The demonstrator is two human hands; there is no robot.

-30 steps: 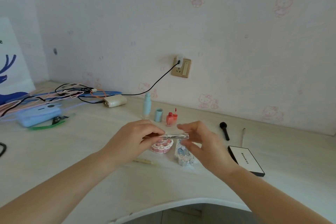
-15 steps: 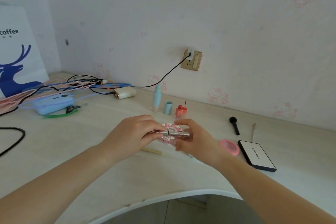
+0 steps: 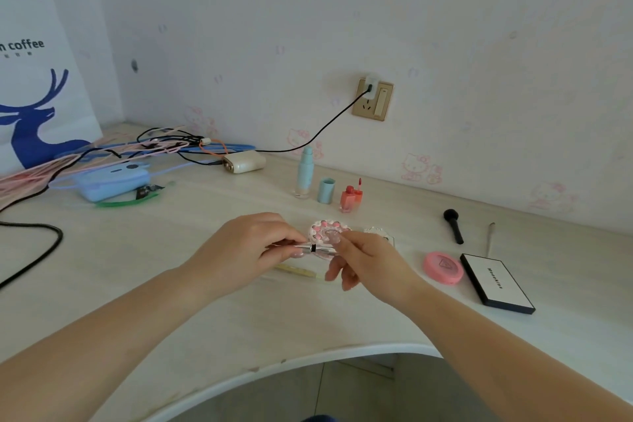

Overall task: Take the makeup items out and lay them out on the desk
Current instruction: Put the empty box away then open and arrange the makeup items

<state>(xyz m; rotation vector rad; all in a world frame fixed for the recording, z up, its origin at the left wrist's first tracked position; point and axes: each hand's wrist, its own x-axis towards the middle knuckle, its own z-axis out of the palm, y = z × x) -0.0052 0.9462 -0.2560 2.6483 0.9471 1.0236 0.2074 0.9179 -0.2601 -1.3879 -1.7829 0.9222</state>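
Note:
My left hand (image 3: 246,250) and my right hand (image 3: 368,259) together pinch a thin silver tube (image 3: 313,248), held level above the desk (image 3: 205,319), one hand at each end. Just behind it lies a round pink-and-white case (image 3: 325,229). A clear faceted item (image 3: 380,235) shows behind my right hand. A thin yellowish stick (image 3: 298,271) lies on the desk under my hands. Farther back stand a light blue bottle (image 3: 304,171), a small blue cap (image 3: 325,191) and a red lip gloss (image 3: 351,197).
To the right lie a pink round compact (image 3: 443,267), a black-edged white palette (image 3: 496,282), a black brush (image 3: 454,225) and a thin stick (image 3: 491,240). At the left are tangled cables (image 3: 164,144), a blue device (image 3: 109,180), a cream power bank (image 3: 244,162) and a white paper bag (image 3: 37,86).
The view has swung right, bringing the pink compact into sight. Both hands stay on the silver tube, which now sits lower in front of the round case.

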